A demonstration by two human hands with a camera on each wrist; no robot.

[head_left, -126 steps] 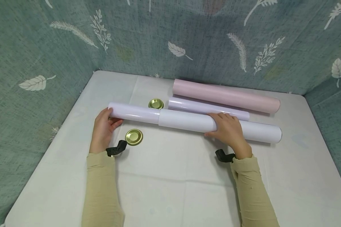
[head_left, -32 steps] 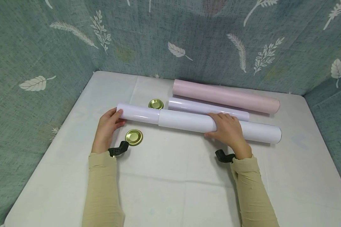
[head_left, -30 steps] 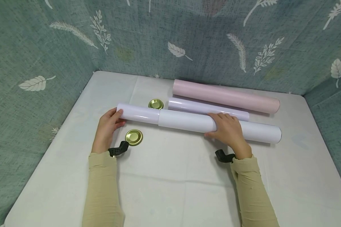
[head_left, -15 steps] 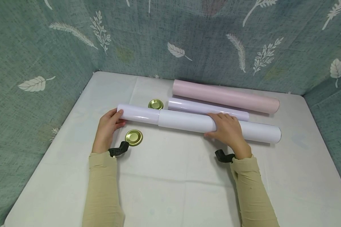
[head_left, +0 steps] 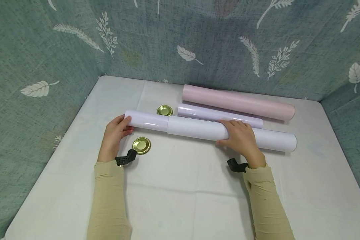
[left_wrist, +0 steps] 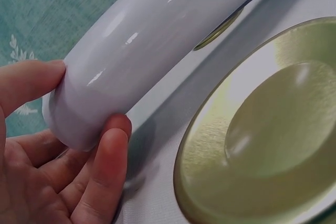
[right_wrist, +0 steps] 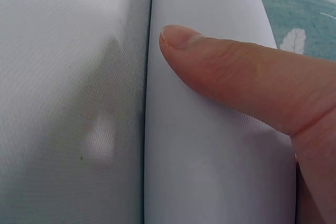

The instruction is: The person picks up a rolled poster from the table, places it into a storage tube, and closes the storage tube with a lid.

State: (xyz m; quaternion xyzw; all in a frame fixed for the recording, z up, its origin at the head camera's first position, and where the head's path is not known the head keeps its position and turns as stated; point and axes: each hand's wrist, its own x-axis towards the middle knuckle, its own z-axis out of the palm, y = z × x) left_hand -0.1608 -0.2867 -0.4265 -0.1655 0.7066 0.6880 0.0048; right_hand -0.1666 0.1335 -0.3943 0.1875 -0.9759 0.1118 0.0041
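Note:
A glossy pale lilac roll (head_left: 147, 120) runs into the left end of a wider white tube (head_left: 195, 128); its inner part is hidden. My left hand (head_left: 112, 136) holds the roll's outer end, thumb on one side and fingers curled under it, as the left wrist view shows. My right hand (head_left: 241, 136) grips the white tube right of its middle, with the thumb (right_wrist: 220, 69) lying along the near side. One gold round lid (head_left: 141, 145) lies close to the left hand, and another gold lid (head_left: 164, 110) lies just behind the roll.
Behind the white tube lies a second glossy lilac roll (head_left: 222, 115), with a thick pink tube (head_left: 237, 102) farther back. A white cloth (head_left: 174, 186) covers the table. Patterned green-blue fabric (head_left: 156, 43) hangs along the back and sides.
Over the last few seconds my left hand and the lilac roll have slid right, so less of the roll sticks out of the white tube. The right hand and the lids have stayed put.

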